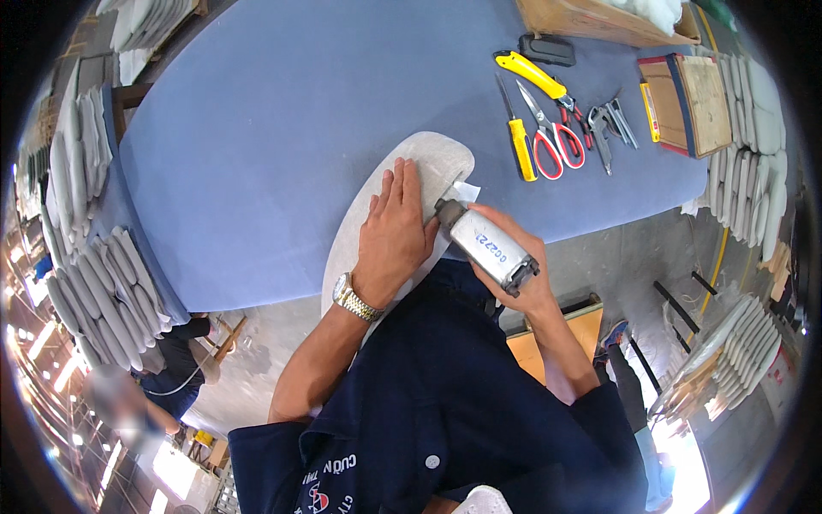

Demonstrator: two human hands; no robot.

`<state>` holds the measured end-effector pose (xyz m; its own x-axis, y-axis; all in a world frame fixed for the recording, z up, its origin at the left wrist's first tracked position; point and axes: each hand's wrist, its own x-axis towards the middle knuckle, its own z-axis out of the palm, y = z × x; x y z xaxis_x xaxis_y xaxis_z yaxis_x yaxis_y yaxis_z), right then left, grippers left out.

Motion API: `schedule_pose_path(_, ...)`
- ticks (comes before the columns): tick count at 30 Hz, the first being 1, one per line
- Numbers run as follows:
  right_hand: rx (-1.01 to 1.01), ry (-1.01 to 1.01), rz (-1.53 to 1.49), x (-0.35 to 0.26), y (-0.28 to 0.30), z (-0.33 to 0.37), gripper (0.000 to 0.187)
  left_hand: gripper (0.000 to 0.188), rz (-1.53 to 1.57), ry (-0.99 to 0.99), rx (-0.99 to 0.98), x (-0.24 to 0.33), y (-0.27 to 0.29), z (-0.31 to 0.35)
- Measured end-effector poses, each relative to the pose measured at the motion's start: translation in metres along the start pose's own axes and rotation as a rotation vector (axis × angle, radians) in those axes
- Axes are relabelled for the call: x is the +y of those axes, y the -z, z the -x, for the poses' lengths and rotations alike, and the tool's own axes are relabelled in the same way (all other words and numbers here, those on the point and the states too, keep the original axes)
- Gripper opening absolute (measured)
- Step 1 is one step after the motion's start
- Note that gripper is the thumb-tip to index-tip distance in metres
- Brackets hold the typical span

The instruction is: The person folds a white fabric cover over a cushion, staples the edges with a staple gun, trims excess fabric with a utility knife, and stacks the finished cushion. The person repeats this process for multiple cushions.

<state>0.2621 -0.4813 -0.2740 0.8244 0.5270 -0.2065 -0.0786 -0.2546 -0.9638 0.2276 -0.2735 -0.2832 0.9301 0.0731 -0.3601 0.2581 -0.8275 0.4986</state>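
A long grey fabric-covered cushion (441, 154) with a rounded end lies across the near edge of the table. Flat on top of it rests my left hand (394, 227), its fingers stretched out and holding nothing. My right hand (533, 242) is wrapped round a silver staple gun (488, 244), whose dark nose meets the cushion's right edge. Whether the nose presses into the fabric I cannot tell. Beside that nose a small white tag (467, 191) sticks out. The gun's handle is mostly hidden under its body and my hand.
On the blue table (257, 154) lie a yellow screwdriver (521, 150), red-handled scissors (548, 141), a yellow cutter (531, 73) and pliers (578, 120). Boxes (698, 103) stand at the right. Stacked grey cushions (111, 291) flank the table. Another person (171, 368) is at lower left.
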Motion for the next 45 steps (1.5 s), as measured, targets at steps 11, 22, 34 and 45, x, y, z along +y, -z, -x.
schedule_pose_path(11,-0.002,-0.12,0.052,-0.006,-0.001,-0.006,0.057,0.09,-0.002,-0.008,0.023,0.005,-0.007,0.0)
schedule_pose_path(22,0.057,0.073,0.02,0.01,-0.013,0.002,0.059,0.065,0.619,0.007,-0.259,-0.083,-0.011,0.005)
schedule_pose_path(34,0.09,0.089,0.024,0.018,-0.017,0.009,0.061,0.084,0.059,-0.002,-0.035,-0.015,0.001,0.025)
schedule_pose_path(45,0.003,0.095,0.014,0.021,-0.012,0.012,0.065,0.086,0.022,0.012,0.005,-0.012,0.003,0.025)
